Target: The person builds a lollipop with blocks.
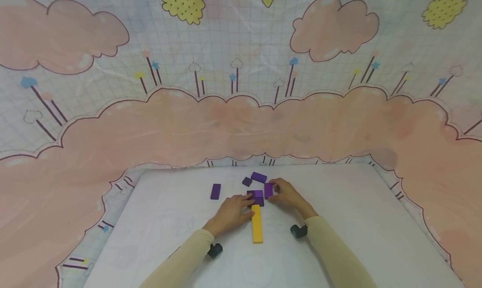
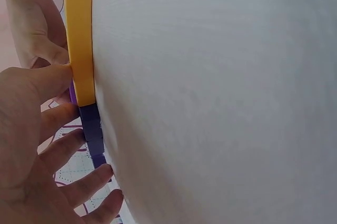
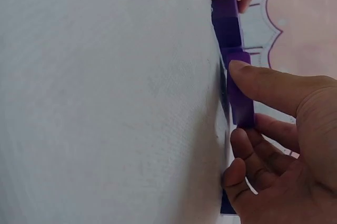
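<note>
- Fingers of both my hands are at work over the white worktop [image 1: 169,221].
- My left hand [image 1: 231,212] has its fingers spread and loosely extended, gripping nothing; its thumb touches the yellow bar [image 1: 257,224], a fingertip the purple group [image 1: 259,201].
- My right hand [image 1: 289,194] is nearly closed, thumb and fingers pinching a held block [image 1: 268,190], also purple.
- Yellow bar: it lies flat, running away from me; I judge it set.
- Purple group: it sits against the bar's far end, so that joining looks done.
- Held block: just beside the group's right side, touching or not I cannot tell; its placing seems unfinished.
- Left loose block [image 1: 216,191] and far loose block [image 1: 258,177]: both purple, lying apart, apparently unused.
- Small cube [image 1: 247,182]: beside the far one, likewise left over.
</note>
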Action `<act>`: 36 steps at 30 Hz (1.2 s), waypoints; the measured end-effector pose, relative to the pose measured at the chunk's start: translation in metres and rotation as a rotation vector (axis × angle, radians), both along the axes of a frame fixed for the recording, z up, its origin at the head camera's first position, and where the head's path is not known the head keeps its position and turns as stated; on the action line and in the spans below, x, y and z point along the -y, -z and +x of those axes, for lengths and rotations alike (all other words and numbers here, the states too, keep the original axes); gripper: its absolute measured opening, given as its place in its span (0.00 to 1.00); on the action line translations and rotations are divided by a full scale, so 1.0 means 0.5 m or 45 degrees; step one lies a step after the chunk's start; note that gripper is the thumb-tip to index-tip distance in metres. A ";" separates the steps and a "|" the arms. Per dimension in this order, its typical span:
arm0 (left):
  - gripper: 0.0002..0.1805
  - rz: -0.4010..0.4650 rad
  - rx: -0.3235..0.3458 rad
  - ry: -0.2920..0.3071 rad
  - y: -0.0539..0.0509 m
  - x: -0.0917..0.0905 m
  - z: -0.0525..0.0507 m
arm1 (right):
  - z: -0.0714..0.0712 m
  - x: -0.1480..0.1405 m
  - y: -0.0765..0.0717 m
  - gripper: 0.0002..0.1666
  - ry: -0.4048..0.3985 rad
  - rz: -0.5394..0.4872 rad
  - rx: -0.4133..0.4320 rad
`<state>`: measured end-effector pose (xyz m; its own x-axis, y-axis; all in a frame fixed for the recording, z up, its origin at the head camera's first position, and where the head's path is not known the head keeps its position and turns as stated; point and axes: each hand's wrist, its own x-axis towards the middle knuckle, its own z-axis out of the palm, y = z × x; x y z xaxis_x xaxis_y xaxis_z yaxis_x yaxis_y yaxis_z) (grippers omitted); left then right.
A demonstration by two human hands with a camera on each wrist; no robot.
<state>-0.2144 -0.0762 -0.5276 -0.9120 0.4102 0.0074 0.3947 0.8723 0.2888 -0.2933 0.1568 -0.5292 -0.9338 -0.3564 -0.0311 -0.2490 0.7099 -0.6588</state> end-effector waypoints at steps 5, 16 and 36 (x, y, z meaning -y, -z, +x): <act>0.27 0.007 -0.016 0.015 -0.004 0.001 0.001 | -0.001 0.007 0.003 0.35 -0.005 -0.004 -0.014; 0.26 0.022 -0.035 0.018 -0.002 0.000 -0.001 | 0.000 0.014 0.002 0.34 -0.002 -0.007 -0.006; 0.27 0.028 -0.013 0.018 0.002 0.005 -0.013 | -0.006 0.018 0.006 0.35 0.025 0.019 -0.012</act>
<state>-0.2207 -0.0786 -0.5288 -0.9059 0.4227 0.0259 0.4100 0.8601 0.3035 -0.2964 0.1476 -0.5321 -0.9409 -0.3376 -0.0278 -0.2409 0.7246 -0.6457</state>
